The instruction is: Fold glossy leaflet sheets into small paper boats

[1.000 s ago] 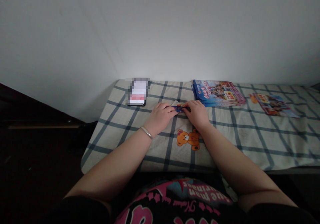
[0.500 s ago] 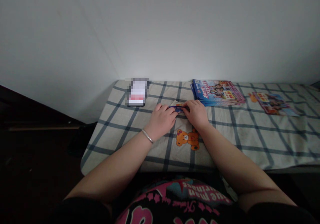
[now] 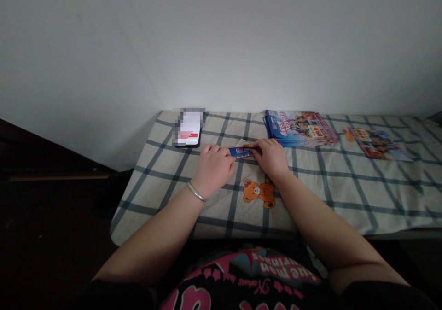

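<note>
A narrow blue printed strip (image 3: 241,151) lies on the checked cloth (image 3: 321,190) between my two hands. My left hand (image 3: 212,168), with a silver bracelet at the wrist, has its fingers curled and pinches the strip's left end. On the strip's right end my right hand (image 3: 271,155) is closed. Both hands rest on the cloth just beyond a printed orange bear (image 3: 259,193).
A phone (image 3: 188,132) lies at the cloth's far left, near the white wall. A blue picture book (image 3: 299,127) sits right of my hands, and a thinner booklet (image 3: 377,143) lies farther right. Dark floor drops off to the left of the table edge.
My left hand has slid left along the strip, so more of the blue strip shows between the hands. The right hand has stayed put.
</note>
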`<state>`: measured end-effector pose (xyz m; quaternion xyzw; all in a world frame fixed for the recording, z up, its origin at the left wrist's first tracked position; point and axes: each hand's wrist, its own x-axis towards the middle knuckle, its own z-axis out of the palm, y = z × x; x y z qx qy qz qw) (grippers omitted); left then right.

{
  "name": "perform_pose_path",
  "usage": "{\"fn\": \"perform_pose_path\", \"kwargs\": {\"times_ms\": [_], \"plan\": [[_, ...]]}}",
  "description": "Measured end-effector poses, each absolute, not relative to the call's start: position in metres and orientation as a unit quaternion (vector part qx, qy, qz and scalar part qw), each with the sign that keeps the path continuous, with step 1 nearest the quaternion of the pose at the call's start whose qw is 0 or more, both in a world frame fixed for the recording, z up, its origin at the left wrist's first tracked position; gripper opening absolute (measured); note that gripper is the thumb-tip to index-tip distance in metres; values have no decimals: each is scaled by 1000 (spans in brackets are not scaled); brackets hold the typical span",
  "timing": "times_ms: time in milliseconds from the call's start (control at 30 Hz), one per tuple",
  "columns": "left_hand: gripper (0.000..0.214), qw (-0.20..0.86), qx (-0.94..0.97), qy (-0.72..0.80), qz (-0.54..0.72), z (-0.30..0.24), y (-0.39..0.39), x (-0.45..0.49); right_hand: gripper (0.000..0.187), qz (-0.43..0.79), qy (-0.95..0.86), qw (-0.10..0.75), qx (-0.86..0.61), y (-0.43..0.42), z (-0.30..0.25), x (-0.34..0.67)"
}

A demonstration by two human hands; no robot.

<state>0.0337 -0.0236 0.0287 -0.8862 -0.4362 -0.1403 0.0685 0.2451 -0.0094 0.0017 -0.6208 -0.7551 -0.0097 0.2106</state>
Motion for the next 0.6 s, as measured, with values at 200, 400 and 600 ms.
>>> {"fn": "perform_pose_path", "kwargs": {"times_ms": [200, 400, 600], "plan": [[27, 67, -869, -477, -118, 35, -25, 24, 12, -10, -754, 210, -622, -9, 1, 246], [33, 91, -850, -510, -98, 38, -29, 20, 12, -10, -756, 208, -620, -8, 0, 247], [23, 109, -859, -473, -160, 35, -27, 27, 12, -11, -758, 219, -614, -9, 0, 246]]}}
